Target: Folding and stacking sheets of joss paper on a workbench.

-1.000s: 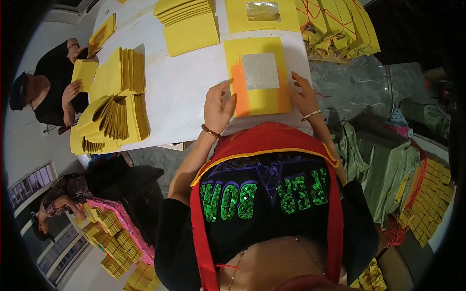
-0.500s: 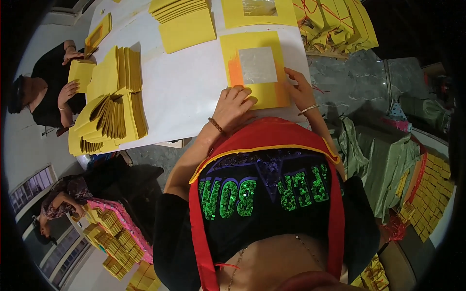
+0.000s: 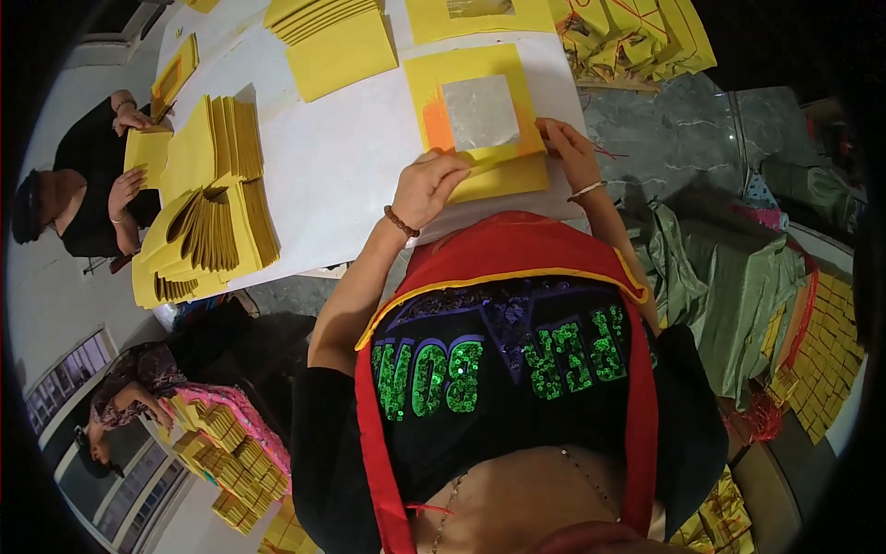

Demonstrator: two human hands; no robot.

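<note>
The yellow sheet [image 3: 480,111] lies on the white tabletop [image 3: 332,175], its near edge lifted in a fold above more yellow paper. It looks light, thin and easily creased; the silver foil patch [image 3: 484,122] seems slick and likely to scuff, so the plain margins appear the better hold. The left hand [image 3: 426,189] has its grip pinched on the near-left edge; the right hand [image 3: 568,155] touches the right edge, its pinch hard to tell. Farther off fans a yellow stack [image 3: 343,54].

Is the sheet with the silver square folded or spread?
Partly folded: the yellow sheet has its near edge raised between left hand and right hand.
</note>
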